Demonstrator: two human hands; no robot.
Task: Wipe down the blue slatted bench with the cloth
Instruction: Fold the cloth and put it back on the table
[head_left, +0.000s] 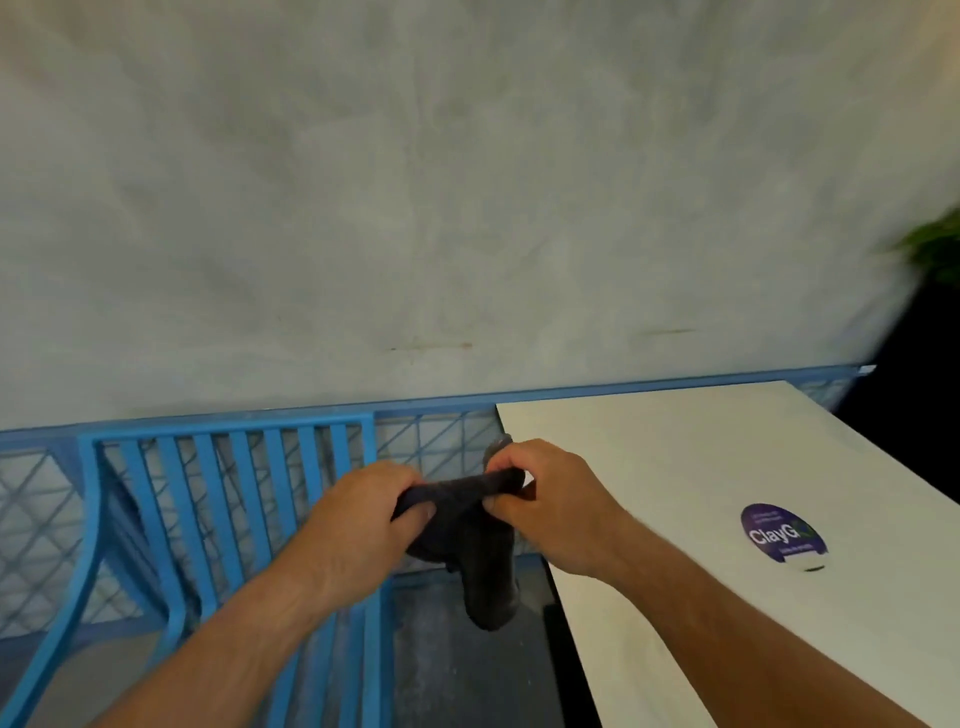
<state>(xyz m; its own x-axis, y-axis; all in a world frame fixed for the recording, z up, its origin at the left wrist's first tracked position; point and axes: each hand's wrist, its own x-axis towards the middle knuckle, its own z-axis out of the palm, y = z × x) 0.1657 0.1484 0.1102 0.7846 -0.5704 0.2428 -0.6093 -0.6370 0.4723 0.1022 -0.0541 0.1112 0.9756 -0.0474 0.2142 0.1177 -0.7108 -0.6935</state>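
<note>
A dark grey cloth (480, 561) hangs in the air between my hands, its lower end drooping down. My left hand (363, 512) grips its left end, and my right hand (556, 499) pinches its right end a little higher. The blue slatted bench (218, 499) stands below and to the left of the cloth, its backrest slats running up toward the wall. My left forearm crosses over the bench's seat slats. The cloth is held above the bench's right edge and does not touch it.
A white table (701, 467) with a round purple sticker (783, 532) fills the right side, close to the bench. A blue mesh railing (441, 431) runs along the grey wall (467, 208) behind. Green leaves (935, 249) show at the far right.
</note>
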